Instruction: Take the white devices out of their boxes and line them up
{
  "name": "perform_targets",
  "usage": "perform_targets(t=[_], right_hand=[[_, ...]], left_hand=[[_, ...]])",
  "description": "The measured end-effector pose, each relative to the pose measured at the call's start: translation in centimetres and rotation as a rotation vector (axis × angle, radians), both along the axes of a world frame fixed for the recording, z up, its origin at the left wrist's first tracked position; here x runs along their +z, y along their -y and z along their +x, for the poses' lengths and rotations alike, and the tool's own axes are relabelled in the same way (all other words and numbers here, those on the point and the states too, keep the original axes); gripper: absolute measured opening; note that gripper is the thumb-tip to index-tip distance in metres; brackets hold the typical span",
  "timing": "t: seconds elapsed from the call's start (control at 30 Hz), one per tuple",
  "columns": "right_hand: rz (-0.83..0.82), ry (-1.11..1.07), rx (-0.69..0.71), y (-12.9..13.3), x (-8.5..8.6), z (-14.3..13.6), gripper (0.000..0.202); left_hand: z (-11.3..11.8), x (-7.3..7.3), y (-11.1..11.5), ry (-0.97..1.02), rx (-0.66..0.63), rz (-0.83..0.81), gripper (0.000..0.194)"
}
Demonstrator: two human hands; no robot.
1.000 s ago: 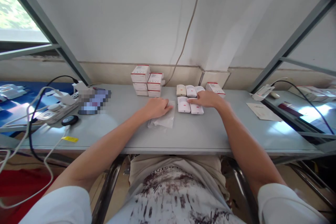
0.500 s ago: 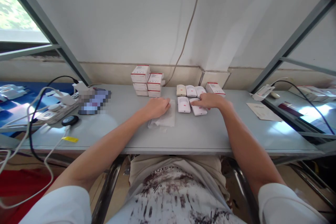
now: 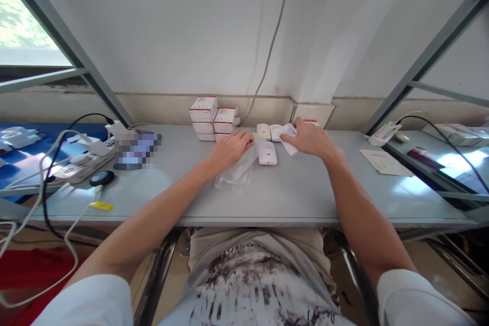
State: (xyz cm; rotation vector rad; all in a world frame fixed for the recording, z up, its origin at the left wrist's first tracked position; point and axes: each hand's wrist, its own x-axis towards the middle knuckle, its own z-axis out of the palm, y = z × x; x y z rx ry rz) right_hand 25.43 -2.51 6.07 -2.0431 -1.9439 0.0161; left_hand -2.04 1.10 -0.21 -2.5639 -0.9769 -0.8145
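The step in hand looks like a pick-up: our left hand (image 3: 234, 146) pinches a limp, crinkled clear bag (image 3: 237, 169) over the smooth grey desk (image 3: 191, 193), our right hand (image 3: 313, 138) clasps a tilted, hard white unit (image 3: 289, 148). The next move, we judge, calls for a light touch on the film.

In front of me, my long grey desk (image 3: 294, 193) carries stacked white cardboard boxes with red edges (image 3: 204, 116), a cream rounded plastic unit (image 3: 263, 131), white rounded plastic units (image 3: 267, 155), a clear plastic bag's (image 3: 234, 177) lower end, a black oval gadget (image 3: 102, 178) and a pale paper sheet (image 3: 385, 162).
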Motion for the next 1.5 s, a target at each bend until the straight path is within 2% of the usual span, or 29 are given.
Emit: perform_targets(t=[0.1, 0.17, 0.3, 0.4, 0.53, 0.7, 0.87, 1.1, 1.23, 1.37, 1.5], right_hand=[[0.245, -0.210, -0.059, -0.7, -0.2, -0.8, 0.063], [0.323, -0.395, -0.083, -1.4, -0.5, -1.2, 0.066], [0.295, -0.832, -0.070, -2.7, -1.5, -1.6, 0.067], [0.217, -1.046, 0.024, -3.1, -2.3, -1.9, 0.056], [0.164, -1.084, 0.085, -3.1, -3.1, -2.6, 0.050], [0.133, -1.089, 0.075, -2.7, -3.5, -3.3, 0.049], [0.062, -1.171, 0.051, -2.5, -3.6, -3.6, 0.050], [-0.015, -1.359, 0.096, -2.1, -3.6, -4.5, 0.053], [0.000, -1.339, 0.137, -2.2, -4.1, -4.8, 0.052], [0.090, -1.319, 0.110, -2.5, -4.6, -5.1, 0.052], [0.145, -1.351, 0.114, -2.4, -4.7, -5.6, 0.056]], left_hand=[[0.1, 0.3, 0.1, 0.030, -0.026, 0.089, 0.032], [0.1, 0.5, 0.2, 0.033, -0.017, 0.125, 0.033], [0.1, 0.9, 0.3, 0.030, -0.021, 0.126, 0.034], [0.1, 1.0, 0.3, 0.028, -0.046, 0.101, 0.033], [0.0, 0.9, 0.1, 0.014, -0.058, 0.117, 0.031], [-0.3, 0.7, 0.0, -0.013, -0.068, 0.127, 0.032], [-0.8, 0.7, 0.0, -0.079, -0.085, 0.155, 0.042], [-0.3, 0.9, 0.1, 0.012, -0.038, 0.105, 0.031], [0.1, 0.9, 0.4, 0.125, -0.022, 0.021, 0.030], [0.3, 0.7, 0.7, 0.191, -0.053, -0.004, 0.031], [0.6, 0.4, 0.8, 0.204, -0.078, 0.003, 0.050]])
